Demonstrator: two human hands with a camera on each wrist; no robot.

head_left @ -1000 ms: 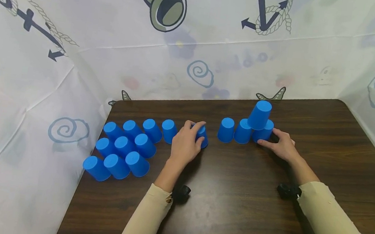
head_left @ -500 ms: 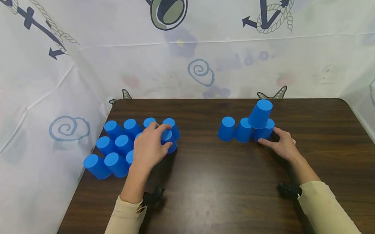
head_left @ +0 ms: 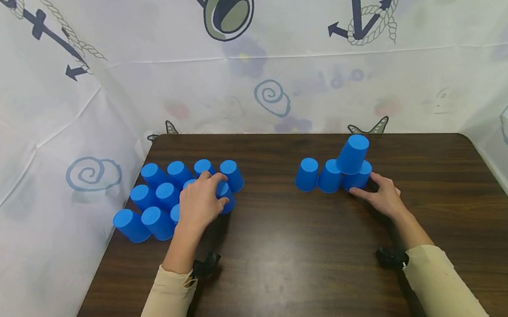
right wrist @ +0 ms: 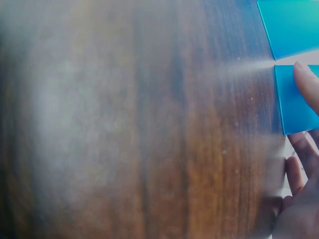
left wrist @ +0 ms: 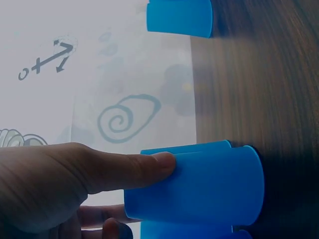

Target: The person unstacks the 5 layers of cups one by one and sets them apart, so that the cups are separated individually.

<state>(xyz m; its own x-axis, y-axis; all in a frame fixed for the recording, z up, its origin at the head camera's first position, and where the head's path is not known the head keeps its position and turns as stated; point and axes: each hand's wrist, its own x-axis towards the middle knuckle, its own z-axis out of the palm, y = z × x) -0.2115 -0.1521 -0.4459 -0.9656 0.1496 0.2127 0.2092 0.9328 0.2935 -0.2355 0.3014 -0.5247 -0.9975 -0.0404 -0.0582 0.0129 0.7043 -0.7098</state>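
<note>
My left hand (head_left: 200, 199) grips an upside-down blue cup (head_left: 230, 205) at the right end of a group of blue cups (head_left: 158, 223). In the left wrist view its thumb lies along the side of this cup (left wrist: 204, 189), with fingers on the far side. Over at the right, my right hand (head_left: 384, 197) holds the rightmost base cup (head_left: 355, 180) between thumb and fingers. Another cup (head_left: 353, 154) rests on top, spanning that cup and the middle one (head_left: 329, 177). A third base cup (head_left: 306, 175) stands just left of them.
The cups in the left group stand upside down in rows on the dark wooden table (head_left: 296, 287), partly covered by my left hand. A white printed cloth (head_left: 150, 85) hangs behind and beside the table. Each wrist carries a black camera (head_left: 207, 264).
My left hand has carried its cup leftward, away from the base row, and set it beside the left group. My right hand keeps its grip and the stacked cups stay as they were.
</note>
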